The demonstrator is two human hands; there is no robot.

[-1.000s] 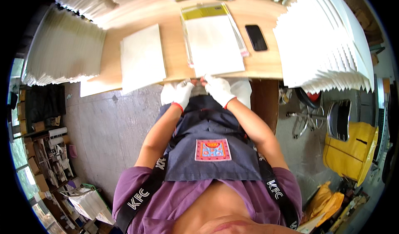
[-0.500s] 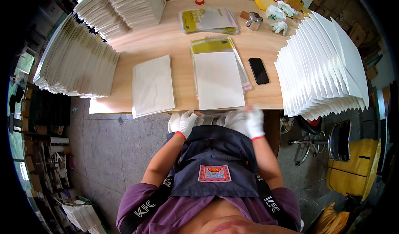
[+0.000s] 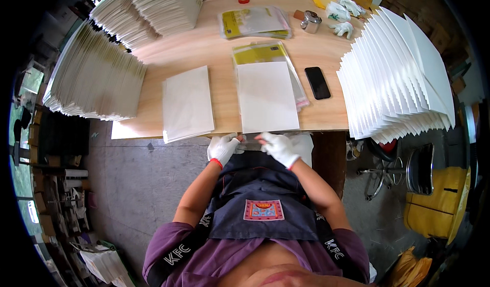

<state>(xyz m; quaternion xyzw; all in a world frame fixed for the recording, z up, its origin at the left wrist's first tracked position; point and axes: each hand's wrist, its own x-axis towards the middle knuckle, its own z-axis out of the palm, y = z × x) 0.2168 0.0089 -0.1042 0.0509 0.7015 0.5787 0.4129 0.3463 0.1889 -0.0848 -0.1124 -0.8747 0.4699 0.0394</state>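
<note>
— Why are both hands down at the near edge of the bench (image 3: 214, 44)?

— That is where the clear plastic sleeve (image 3: 255, 145) overhangs, just below the white sheet (image 3: 266, 95). The left hand (image 3: 223, 148) and right hand (image 3: 278, 146), in white knit gloves, are each pinched shut on the sleeve's lower edge, seemingly holding its mouth steady.

— And the rest?

— Left of the white sheet lies a matte folded card (image 3: 187, 103); right of it a glossy black phone (image 3: 317, 82), then a fanned stack of stiff white cards (image 3: 398, 78), probably kept within reach.
</note>
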